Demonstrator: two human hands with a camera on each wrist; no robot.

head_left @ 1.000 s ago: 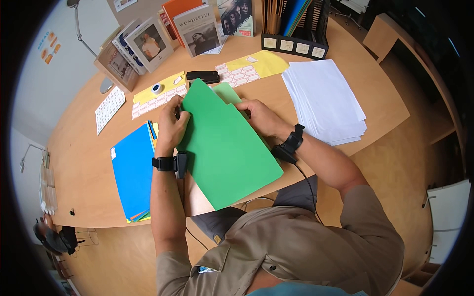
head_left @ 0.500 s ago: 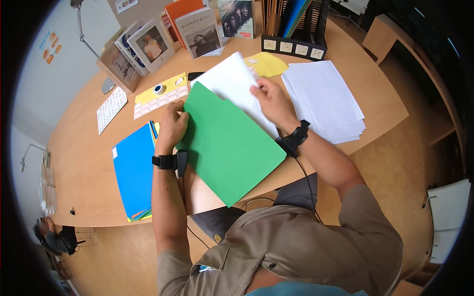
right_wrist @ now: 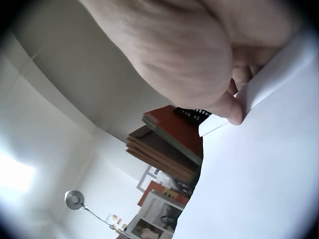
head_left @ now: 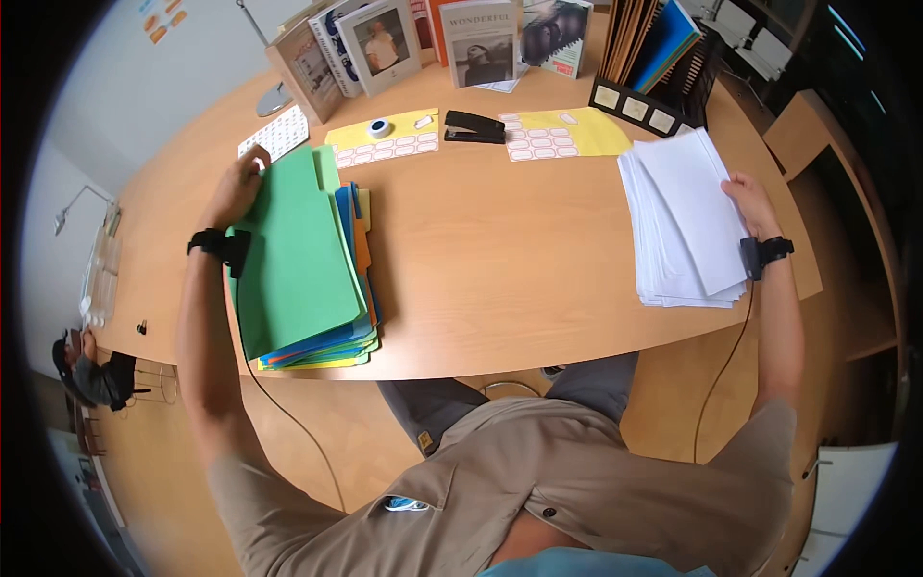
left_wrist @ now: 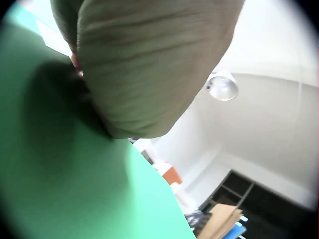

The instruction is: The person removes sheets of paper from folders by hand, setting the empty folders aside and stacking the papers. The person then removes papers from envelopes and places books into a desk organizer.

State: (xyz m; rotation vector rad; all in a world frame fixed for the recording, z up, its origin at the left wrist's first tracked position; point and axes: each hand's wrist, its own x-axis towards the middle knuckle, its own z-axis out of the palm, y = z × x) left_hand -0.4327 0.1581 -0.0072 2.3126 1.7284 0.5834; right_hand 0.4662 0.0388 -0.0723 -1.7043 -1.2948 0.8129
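Observation:
At the left of the head view, my left hand (head_left: 236, 190) grips the outer edge of a green folder (head_left: 296, 260). The folder lies over a stack of coloured folders (head_left: 363, 252), whose blue, orange and yellow edges stick out at the right and bottom. Over on the right, my right hand (head_left: 753, 206) pinches the right edge of some white paper (head_left: 694, 197), thumb on top. That paper overlaps the paper stack (head_left: 656, 274) at a slight angle. In the left wrist view the hand's heel (left_wrist: 154, 74) hides its fingertips; green folder fills the lower left.
Behind are a black stapler (head_left: 474, 127), two yellow sheets with label stickers (head_left: 540, 135), a small white roll (head_left: 380, 127) and a calendar sheet (head_left: 274, 135). Standing books (head_left: 479, 43) and a black file holder (head_left: 644, 111) line the back. Wrist cables (head_left: 288, 413) hang down.
White paper came out of the green folder in the right hand and moved right to the paper stack. The left hand carried the green folder left over the coloured folders. The view shifted.

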